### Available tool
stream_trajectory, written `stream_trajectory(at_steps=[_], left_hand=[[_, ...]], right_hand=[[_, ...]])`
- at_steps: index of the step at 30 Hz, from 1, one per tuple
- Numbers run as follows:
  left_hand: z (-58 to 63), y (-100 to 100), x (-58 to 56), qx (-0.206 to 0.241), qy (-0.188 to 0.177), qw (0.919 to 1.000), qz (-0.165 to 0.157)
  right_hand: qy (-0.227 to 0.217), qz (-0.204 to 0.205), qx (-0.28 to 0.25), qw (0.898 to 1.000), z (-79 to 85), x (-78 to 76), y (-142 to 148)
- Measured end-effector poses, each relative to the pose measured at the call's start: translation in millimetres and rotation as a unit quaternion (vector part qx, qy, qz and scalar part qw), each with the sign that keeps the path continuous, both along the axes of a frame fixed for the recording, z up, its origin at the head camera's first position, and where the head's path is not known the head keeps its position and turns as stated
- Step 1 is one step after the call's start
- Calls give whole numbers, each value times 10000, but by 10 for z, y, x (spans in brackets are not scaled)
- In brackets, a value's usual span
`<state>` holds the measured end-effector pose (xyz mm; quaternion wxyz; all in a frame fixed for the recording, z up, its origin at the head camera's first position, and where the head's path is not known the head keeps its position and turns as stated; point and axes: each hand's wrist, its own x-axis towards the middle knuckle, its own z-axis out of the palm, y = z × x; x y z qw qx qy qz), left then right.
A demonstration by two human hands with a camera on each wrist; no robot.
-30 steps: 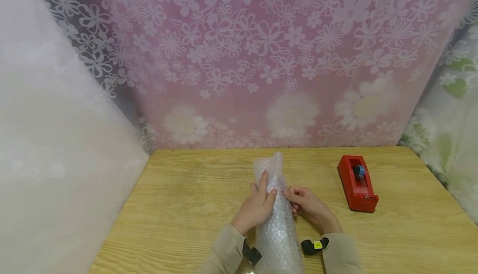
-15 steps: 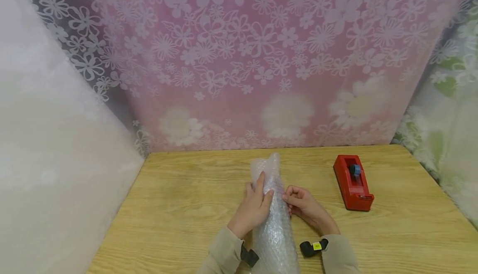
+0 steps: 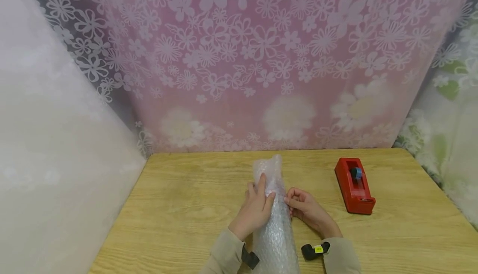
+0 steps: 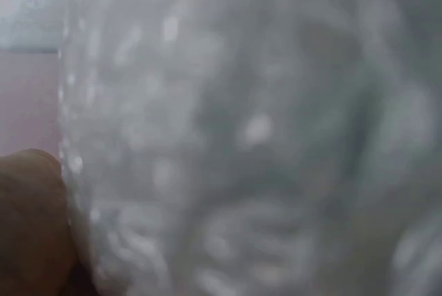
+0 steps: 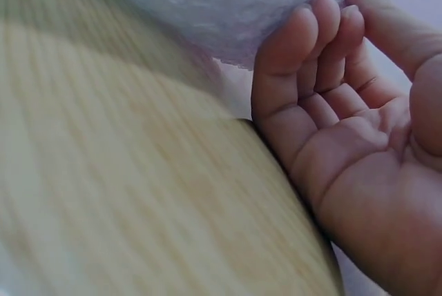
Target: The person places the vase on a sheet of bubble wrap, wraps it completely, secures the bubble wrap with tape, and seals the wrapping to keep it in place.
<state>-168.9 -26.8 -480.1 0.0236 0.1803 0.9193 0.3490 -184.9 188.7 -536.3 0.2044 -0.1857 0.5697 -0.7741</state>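
Note:
A long roll of bubble wrap [image 3: 277,238] lies lengthwise on the wooden table, its far end narrow and flattened. From the left, my left hand [image 3: 253,214] presses on it, index finger straight and thumb laid across the top. On the right side, the thumb and fingertips of my right hand [image 3: 311,212] pinch the wrap's edge. The right wrist view shows this hand [image 5: 345,144] with bent fingers against the wrap [image 5: 228,6]. Blurred bubble wrap [image 4: 207,103] fills most of the left wrist view. What is inside the roll cannot be made out.
A red tape dispenser [image 3: 354,187] with a small blue-cored roll stands to the right on the table [image 3: 186,207]. Behind the table's far edge hangs a pink flowered curtain [image 3: 239,112]. A pale sheet [image 3: 67,149] hangs on the left, another flowered one on the right.
The head view has shifted slightly. Both hands stay at nearly the same places on the bubble wrap, with only tiny finger movements.

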Motion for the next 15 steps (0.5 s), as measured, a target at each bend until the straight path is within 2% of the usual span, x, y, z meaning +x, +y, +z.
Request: stream_trajectory(at_steps=[3,6,11,13,15], left_hand=[[-14,-12,9,4,-39,10000,-10],[-19,-21,17,19,-45,10000,-18],[-23,-24,10,45,-44,10000,-35],[-20,-24,6,71,-93,9999,-36],[-15,-24,4,117,-113,9999,-40]], right_hand=[[14,-196,71,9998,-15,16,-18],[30,-617,243,9978,-1,39,-50],[137,-1661,798,9828,63,59,-130],[83,-1908,989,9766,84,59,-153],[6,-1952,1092,9747,104,61,-166]])
